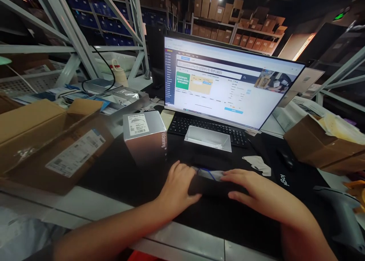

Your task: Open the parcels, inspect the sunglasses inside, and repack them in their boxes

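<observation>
In front of the monitor, a small clear plastic bag (210,174) with a blue line across it lies between my hands, low over the black mat. My left hand (179,185) has its fingers bent over the bag's left end, the thumb held apart. On the right end rest the outstretched fingertips of my right hand (253,186), its thumb also apart. What lies under the fingers is hidden, and the area below the bag is too dark to make out. Beyond the bag sits a shallow open white tray (196,138). A silver-topped box (146,139) with a printed label stands left of my left hand.
A monitor (216,82) stands behind a black keyboard (181,126). Open cardboard boxes (42,147) crowd the left, and another carton (322,147) stands at right. Crumpled white paper (257,164), a mouse (285,160) and a grey handheld scanner (340,215) lie on the right.
</observation>
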The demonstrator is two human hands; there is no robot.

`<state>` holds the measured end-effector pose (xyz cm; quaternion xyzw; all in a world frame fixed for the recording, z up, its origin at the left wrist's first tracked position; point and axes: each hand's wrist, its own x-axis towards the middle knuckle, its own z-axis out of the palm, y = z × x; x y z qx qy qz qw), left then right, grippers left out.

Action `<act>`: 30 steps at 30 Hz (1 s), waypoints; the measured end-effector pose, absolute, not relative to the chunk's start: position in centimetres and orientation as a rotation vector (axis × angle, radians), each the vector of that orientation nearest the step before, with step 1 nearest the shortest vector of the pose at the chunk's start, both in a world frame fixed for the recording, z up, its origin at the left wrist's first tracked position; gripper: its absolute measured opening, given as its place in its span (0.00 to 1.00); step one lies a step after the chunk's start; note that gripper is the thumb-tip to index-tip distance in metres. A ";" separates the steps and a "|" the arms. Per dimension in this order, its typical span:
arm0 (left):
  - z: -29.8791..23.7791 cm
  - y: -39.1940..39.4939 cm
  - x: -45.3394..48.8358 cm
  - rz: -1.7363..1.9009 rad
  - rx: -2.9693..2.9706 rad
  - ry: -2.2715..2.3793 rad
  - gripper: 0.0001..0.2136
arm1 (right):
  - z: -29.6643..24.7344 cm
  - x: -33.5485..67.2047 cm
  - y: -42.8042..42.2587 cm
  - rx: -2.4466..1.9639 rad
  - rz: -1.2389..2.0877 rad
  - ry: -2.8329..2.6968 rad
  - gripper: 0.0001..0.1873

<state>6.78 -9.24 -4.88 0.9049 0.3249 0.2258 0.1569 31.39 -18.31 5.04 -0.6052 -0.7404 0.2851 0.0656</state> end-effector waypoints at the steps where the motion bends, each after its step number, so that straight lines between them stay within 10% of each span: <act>1: -4.8 -9.2 6.8 0.639 2.576 0.960 0.18 | 5.2 31.6 -18.4 -1.833 0.864 -2.251 0.22; 25: -0.3 -6.7 9.8 0.263 2.772 0.514 0.58 | 5.3 32.3 -17.4 -1.669 0.887 -2.367 0.46; 30: -1.0 -6.6 12.2 0.278 2.791 0.586 0.56 | 6.5 36.6 -18.1 -1.894 1.016 -2.075 0.23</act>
